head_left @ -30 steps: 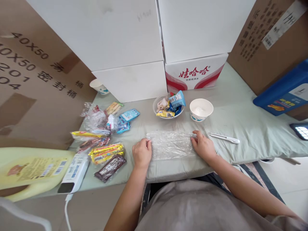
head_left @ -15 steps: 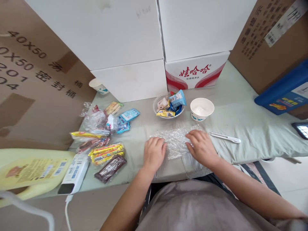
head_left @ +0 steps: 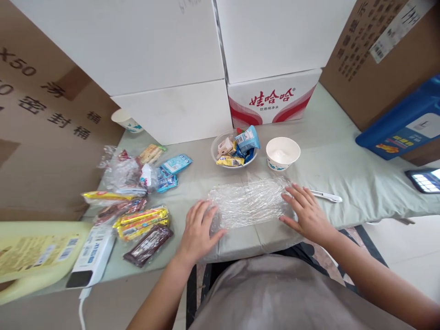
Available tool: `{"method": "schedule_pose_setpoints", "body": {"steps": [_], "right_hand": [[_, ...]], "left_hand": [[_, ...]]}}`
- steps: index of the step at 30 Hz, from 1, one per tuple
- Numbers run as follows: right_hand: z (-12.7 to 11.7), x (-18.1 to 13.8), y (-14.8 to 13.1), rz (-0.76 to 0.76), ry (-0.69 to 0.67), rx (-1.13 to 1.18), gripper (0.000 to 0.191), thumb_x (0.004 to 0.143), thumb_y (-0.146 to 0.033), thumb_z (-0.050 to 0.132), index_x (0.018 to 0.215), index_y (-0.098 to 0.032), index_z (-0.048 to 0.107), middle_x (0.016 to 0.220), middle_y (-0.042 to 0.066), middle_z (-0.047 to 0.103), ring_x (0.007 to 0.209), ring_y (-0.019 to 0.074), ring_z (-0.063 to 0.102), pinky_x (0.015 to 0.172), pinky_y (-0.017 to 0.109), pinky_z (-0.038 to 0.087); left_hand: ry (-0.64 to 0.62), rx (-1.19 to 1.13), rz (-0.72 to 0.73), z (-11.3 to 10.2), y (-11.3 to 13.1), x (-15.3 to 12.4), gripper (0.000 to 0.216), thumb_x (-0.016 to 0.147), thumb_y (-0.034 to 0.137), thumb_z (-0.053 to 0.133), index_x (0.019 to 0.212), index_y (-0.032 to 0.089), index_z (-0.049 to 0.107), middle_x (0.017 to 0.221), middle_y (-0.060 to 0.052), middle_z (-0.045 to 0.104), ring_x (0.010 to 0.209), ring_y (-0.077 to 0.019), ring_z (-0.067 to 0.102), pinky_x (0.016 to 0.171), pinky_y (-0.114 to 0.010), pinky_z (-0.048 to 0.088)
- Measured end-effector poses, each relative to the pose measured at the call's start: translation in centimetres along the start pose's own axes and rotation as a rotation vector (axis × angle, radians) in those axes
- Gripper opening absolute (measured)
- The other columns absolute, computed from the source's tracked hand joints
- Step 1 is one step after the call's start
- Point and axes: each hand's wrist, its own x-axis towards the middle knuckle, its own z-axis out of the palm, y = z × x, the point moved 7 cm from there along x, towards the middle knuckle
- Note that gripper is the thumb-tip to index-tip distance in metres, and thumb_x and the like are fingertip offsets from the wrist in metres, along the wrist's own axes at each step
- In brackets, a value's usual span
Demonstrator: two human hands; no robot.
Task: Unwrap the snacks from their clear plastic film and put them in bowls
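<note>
A crinkled sheet of clear plastic film lies spread on the cloth-covered table in front of me. My left hand rests on the film's left end with its fingers apart. At the opposite end, my right hand lies with spread fingers over the film's edge. Just beyond the film stand a clear bowl of small wrapped snacks and a white paper cup with something whitish inside. A white utility knife lies beside my right hand, partly hidden by it.
Wrapped snacks and crumpled wrappers lie on the left, near a power strip and a yellow jug. White cartons stand behind. A blue container and a phone are on the right.
My hands have moved apart, the left one leftward and the right one slightly rightward. The film between them now lies wider and flatter. The camera view has shifted slightly.
</note>
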Motion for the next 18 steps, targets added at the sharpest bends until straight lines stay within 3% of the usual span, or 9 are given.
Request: {"method": "schedule_pose_setpoints", "body": {"steps": [4, 9, 13, 15, 18], "right_hand": [[-0.2, -0.8, -0.8, -0.188, -0.089, 0.176, 0.039, 0.092, -0.041, 0.056, 0.123, -0.019, 0.06, 0.13, 0.013, 0.06, 0.126, 0.0272, 0.05, 0.103, 0.047, 0.045], [-0.2, -1.2, -0.2, -0.19, -0.025, 0.247, 0.019, 0.094, -0.021, 0.05, 0.102, -0.023, 0.067, 0.113, 0.008, 0.068, 0.116, 0.023, 0.058, 0.096, 0.044, 0.05], [-0.6, -1.1, -1.0, -0.18, -0.049, 0.358, 0.019, 0.096, -0.021, 0.044, 0.099, -0.021, 0.062, 0.103, 0.009, 0.069, 0.105, 0.0214, 0.063, 0.09, 0.041, 0.052], [-0.4, -0.6, -0.8, -0.08, -0.059, 0.363, 0.022, 0.097, -0.024, 0.038, 0.098, -0.02, 0.06, 0.094, 0.008, 0.069, 0.09, 0.0198, 0.065, 0.08, 0.036, 0.053], [0.5, 0.8, 0.0, 0.125, -0.066, 0.281, 0.026, 0.098, -0.028, 0.034, 0.1, -0.02, 0.059, 0.093, 0.007, 0.07, 0.082, 0.0195, 0.067, 0.073, 0.032, 0.051]], "left_hand": [[-0.031, -0.111, 0.172, -0.3, 1.3, -1.1, 0.021, 0.09, 0.027, 0.056, 0.107, 0.02, 0.067, 0.115, -0.009, 0.067, 0.12, -0.0248, 0.057, 0.102, -0.041, 0.048], [0.023, -0.202, 0.178, -0.6, 0.4, -1.6, 0.021, 0.091, 0.014, 0.047, 0.096, 0.02, 0.066, 0.111, -0.006, 0.071, 0.116, -0.0204, 0.061, 0.101, -0.038, 0.05], [0.024, -0.292, -0.021, -1.4, -1.0, -1.4, 0.018, 0.093, 0.021, 0.043, 0.094, 0.02, 0.061, 0.091, -0.004, 0.072, 0.09, -0.0167, 0.069, 0.081, -0.029, 0.055], [0.016, -0.271, -0.134, -1.4, -1.8, -1.2, 0.019, 0.094, 0.026, 0.042, 0.094, 0.02, 0.059, 0.08, -0.001, 0.069, 0.072, -0.0152, 0.068, 0.067, -0.026, 0.053], [0.001, -0.179, -0.24, -0.8, -2.7, -0.1, 0.02, 0.093, 0.029, 0.042, 0.096, 0.021, 0.059, 0.078, -0.001, 0.069, 0.066, -0.0165, 0.067, 0.065, -0.027, 0.05]]}}
